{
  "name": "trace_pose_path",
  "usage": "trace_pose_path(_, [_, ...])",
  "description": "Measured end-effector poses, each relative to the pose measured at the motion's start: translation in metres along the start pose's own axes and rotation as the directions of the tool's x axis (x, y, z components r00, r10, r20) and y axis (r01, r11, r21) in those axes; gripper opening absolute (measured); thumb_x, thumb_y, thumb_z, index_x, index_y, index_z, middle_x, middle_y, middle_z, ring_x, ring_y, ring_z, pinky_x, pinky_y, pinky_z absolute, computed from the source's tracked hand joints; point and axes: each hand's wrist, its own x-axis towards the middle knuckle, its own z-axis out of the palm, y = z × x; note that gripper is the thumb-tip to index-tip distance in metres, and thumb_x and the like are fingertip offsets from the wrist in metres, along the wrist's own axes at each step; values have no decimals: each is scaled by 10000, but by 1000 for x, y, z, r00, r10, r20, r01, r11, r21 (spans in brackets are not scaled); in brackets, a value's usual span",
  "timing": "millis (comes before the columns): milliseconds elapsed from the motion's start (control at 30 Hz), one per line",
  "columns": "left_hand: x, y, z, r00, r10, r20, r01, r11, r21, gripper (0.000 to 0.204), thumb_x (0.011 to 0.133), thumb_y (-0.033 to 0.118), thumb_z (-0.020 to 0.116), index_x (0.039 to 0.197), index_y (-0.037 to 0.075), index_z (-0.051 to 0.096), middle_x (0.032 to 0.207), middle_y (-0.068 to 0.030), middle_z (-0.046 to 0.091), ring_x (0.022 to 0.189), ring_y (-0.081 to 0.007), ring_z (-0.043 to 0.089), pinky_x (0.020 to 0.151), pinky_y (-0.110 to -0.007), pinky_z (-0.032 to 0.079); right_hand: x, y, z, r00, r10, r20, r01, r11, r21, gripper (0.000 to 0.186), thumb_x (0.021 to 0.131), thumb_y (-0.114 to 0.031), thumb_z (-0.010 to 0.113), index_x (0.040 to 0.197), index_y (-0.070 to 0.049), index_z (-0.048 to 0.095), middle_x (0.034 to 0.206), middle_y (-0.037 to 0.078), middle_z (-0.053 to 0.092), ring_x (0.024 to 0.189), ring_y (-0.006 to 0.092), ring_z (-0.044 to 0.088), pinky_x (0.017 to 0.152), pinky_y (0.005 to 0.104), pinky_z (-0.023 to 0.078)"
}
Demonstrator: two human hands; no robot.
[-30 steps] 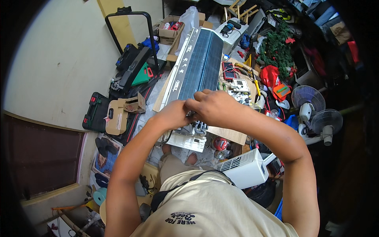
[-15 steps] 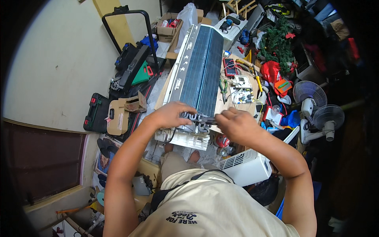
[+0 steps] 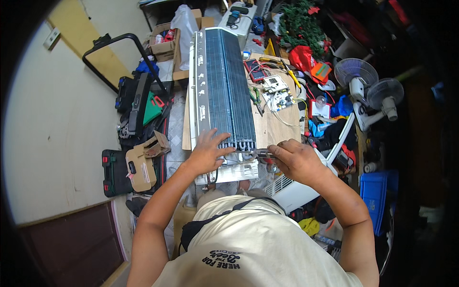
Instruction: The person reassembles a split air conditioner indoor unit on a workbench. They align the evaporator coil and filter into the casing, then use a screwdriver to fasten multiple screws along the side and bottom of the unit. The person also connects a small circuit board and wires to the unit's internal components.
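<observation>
Finned coil (image 3: pixel 230 81) is lying on the bench (image 3: pixel 268 131), its long axis running away from both hands; left hand (image 3: pixel 206 155), nearer, is holding its fingers apart at the near end; right hand (image 3: pixel 297 159) is pinching a thin dark strip (image 3: pixel 265 154) just rightward

In front of you stands a light wooden table top (image 3: pixel 288 130). Along its left part lies the long air-conditioner unit (image 3: pixel 232 81) with dark fins. On the wood to its right, you have a red-edged meter (image 3: pixel 255 70), a white square panel (image 3: pixel 275 83), a circuit board (image 3: pixel 280 101) near this panel, and green-handled pliers (image 3: pixel 257 101).
</observation>
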Motion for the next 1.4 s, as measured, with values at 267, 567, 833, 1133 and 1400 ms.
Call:
trace_pose_path(267, [1, -6, -3, 998, 61, 1, -61, 998, 30, 571, 849, 241, 858, 1394, 373, 750, 1721, -59, 410, 1600, -486, 276, 1278, -757, 189, -1, -39, 1, 996, 91, -10, -91, 995, -51, 447, 829, -78, 824, 1268, -82, 736, 1031, 84, 741, 911, 278, 736, 710, 398, 612])
trace_pose_path(567, [9, -16, -11, 988, 144, 59, -147, 988, 46, 555, 852, 304, 862, 1393, 376, 762, 1747, -50, 382, 1625, -480, 224, 1279, -775, 144, 7, -61, -3, 1000, 10, -11, -12, 988, -153, 430, 820, -94, 791, 1249, -104, 761, 1086, 69, 733, 936, 245, 716, 710, 374, 616])
trace_pose_path(833, [43, -30, -4, 950, 312, 7, -307, 939, -155, 255, 923, 379, 820, 1158, 286, 848, 1625, 2, 527, 1601, -463, 285, 1282, -782, 114, 22, -61, -8, 997, -63, 36, 69, 978, -199, 463, 798, -136, 755, 1261, -115, 756, 1154, 39, 704, 918, 212, 671, 755, 336, 604])
trace_pose_path(1133, [41, -31, -5, 948, 303, -97, -316, 929, -194, 169, 923, 327, 815, 1010, 185, 841, 1552, -48, 553, 1557, -457, 347, 1310, -708, 119, 72, -55, -13, 988, -43, 146, 71, 977, -199, 292, 898, -230, 709, 1145, -80, 748, 991, 65, 707, 920, 268, 709, 790, 384, 606])
trace_pose_path(1400, [41, -35, 3, 935, 303, -184, -332, 930, -159, 172, 870, 300, 870, 1003, 191, 857, 1543, -11, 560, 1534, -462, 357, 1279, -739, 185, 118, -61, -18, 748, 458, 480, -281, 874, -397, 412, 869, -361, 820, 1116, -46, 720, 885, 120, 733, 896, 337, 756, 776, 453, 606])
